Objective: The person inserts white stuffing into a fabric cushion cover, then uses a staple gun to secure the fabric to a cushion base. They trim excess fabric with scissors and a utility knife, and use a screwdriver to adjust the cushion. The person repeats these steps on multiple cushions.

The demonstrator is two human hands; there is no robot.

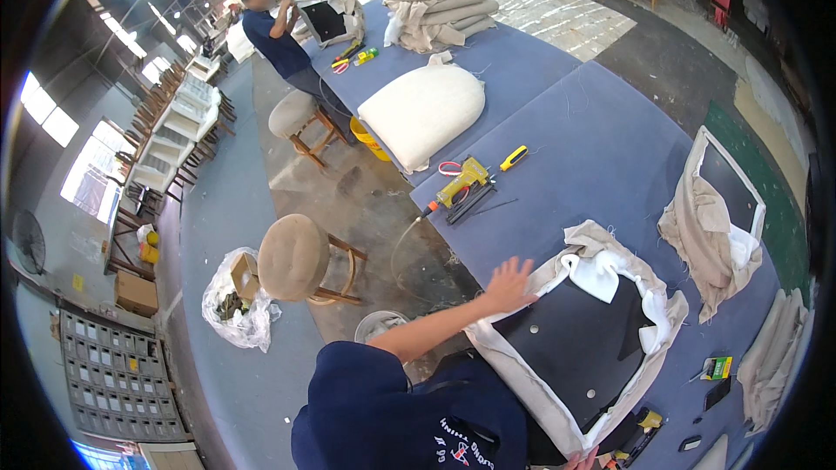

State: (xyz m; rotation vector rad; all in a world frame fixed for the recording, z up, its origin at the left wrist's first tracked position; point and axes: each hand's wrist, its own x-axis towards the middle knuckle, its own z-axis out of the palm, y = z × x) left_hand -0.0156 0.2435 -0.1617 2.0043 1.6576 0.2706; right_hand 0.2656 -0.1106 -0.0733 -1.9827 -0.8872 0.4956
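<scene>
In front of me on the blue table lies an upholstered chair panel, its black backing facing up. Beige fabric and white padding wrap round its edges, loose and bunched at the far end. My left hand is stretched out with fingers spread, at the panel's left edge by the bunched fabric. At the panel's near corner, my right hand is partly cut off by the lower rim; its visible fingers pinch the fabric edge. A staple gun lies just right of that corner.
A yellow-green staple gun with a hose, scissors and a yellow screwdriver lie farther up the table. Another half-covered panel is at right, a white cushion beyond. Stools stand left. A co-worker handles a panel.
</scene>
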